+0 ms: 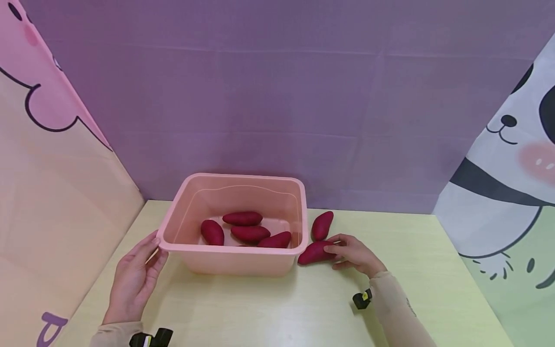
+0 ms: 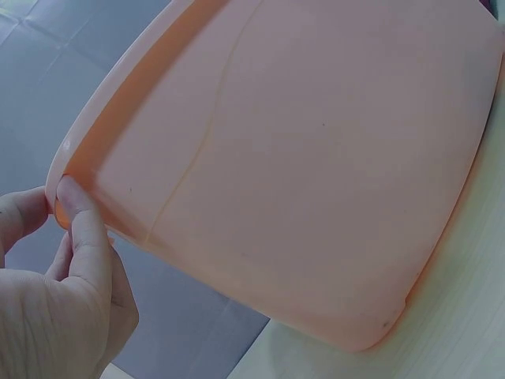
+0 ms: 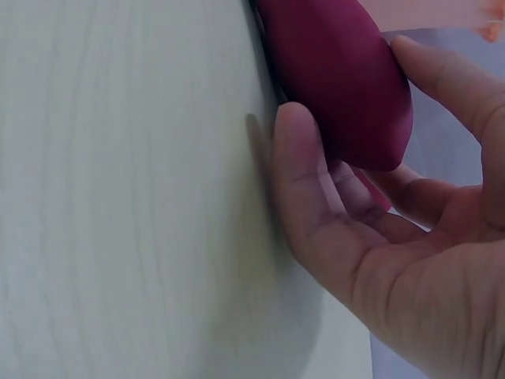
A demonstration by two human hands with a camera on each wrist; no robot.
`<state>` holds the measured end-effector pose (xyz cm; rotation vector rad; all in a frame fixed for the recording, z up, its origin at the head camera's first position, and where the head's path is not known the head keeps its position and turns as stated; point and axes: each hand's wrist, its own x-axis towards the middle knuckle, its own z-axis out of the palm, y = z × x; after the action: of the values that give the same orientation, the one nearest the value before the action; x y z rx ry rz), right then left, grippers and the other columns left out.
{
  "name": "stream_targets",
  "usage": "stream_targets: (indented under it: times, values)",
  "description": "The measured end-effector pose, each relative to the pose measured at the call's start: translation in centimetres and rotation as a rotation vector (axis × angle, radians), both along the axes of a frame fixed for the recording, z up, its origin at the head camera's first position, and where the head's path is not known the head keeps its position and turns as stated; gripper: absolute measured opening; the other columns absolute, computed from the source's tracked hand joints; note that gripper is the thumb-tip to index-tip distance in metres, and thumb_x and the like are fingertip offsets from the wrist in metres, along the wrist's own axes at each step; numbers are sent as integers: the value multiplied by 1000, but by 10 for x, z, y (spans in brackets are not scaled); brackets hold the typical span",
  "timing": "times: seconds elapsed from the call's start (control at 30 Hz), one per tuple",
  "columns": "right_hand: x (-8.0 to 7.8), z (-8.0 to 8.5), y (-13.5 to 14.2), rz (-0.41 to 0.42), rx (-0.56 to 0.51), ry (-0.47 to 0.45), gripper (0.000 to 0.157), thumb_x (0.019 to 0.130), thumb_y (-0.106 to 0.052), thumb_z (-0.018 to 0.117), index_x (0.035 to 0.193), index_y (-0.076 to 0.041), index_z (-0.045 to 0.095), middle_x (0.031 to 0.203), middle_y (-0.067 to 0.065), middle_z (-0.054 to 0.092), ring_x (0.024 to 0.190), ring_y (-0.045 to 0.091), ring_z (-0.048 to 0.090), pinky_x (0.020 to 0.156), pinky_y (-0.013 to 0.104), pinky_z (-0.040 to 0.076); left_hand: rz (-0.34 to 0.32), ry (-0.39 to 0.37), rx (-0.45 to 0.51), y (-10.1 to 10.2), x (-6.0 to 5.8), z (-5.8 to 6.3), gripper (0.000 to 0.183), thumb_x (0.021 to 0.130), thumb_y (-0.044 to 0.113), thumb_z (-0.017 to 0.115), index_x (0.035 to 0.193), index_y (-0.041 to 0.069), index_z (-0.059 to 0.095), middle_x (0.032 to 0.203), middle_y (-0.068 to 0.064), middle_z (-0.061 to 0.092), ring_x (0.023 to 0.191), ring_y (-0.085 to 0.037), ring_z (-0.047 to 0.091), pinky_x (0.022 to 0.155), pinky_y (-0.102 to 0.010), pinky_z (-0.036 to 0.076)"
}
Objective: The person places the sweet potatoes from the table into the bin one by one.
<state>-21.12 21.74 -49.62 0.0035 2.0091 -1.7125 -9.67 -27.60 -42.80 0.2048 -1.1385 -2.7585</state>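
Note:
A pink plastic bin point(image 1: 243, 262) stands on the table with several red-skinned sweet potatoes point(image 1: 250, 234) inside. At its front left corner, my left hand point(image 1: 136, 279) pinches the rim between thumb and fingers; the left wrist view shows the fingertips at the bin's lip point(image 2: 57, 178). To the right of the bin, my right hand point(image 1: 357, 255) grips one end of a sweet potato point(image 1: 314, 253), thumb on one side and fingers on the other. That sweet potato point(image 3: 343, 75) is close over the tabletop. Another sweet potato point(image 1: 322, 225) lies just behind it. The bin's front wall hides part of its contents.
The pale wooden table point(image 1: 243, 313) ends at a purple cloth backdrop point(image 1: 277, 111) behind the bin. Printed cloth panels stand at the left point(image 1: 56, 193) and the right, the latter with a panda point(image 1: 511, 168). A small black camera sits on each wrist.

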Motion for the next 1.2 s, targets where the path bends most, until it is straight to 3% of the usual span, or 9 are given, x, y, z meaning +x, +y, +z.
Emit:
stream_targets:
  times: [0.2,0.37,0.6,0.8,1.2]
  values:
    - [3,3,4,-7,-51,-8,40,95,-16,70,124,5,53,104,15,59,77,24,65,77,46,61,-2,0,-3,-1,0,0,25,101,-3,55,114,3,75,113,-7,68,94,-16,66,87,-23,56]
    - [3,16,8,-25,-63,33,41,95,-15,70,127,5,53,105,14,60,82,28,66,81,49,60,0,6,-1,0,-1,-1,25,101,-3,55,114,2,75,112,-7,68,93,-16,66,86,-22,56]
    - [-2,47,15,-64,-63,128,46,97,-14,68,133,6,49,111,13,61,96,35,66,85,48,59,-3,20,20,0,-1,-2,25,100,-5,54,114,1,75,111,-8,68,92,-17,66,85,-23,57]
    - [-5,75,18,-87,-58,180,50,98,-15,67,137,6,45,116,15,58,92,26,67,87,46,59,-2,23,16,0,-1,-3,25,101,-4,54,113,1,75,111,-7,67,92,-17,66,85,-23,57]
    - [-9,119,18,-102,-69,272,53,98,-19,68,139,5,44,118,15,54,94,26,67,87,43,59,2,4,10,0,-2,-3,24,100,-3,56,113,3,75,111,-6,67,92,-16,66,85,-23,57]
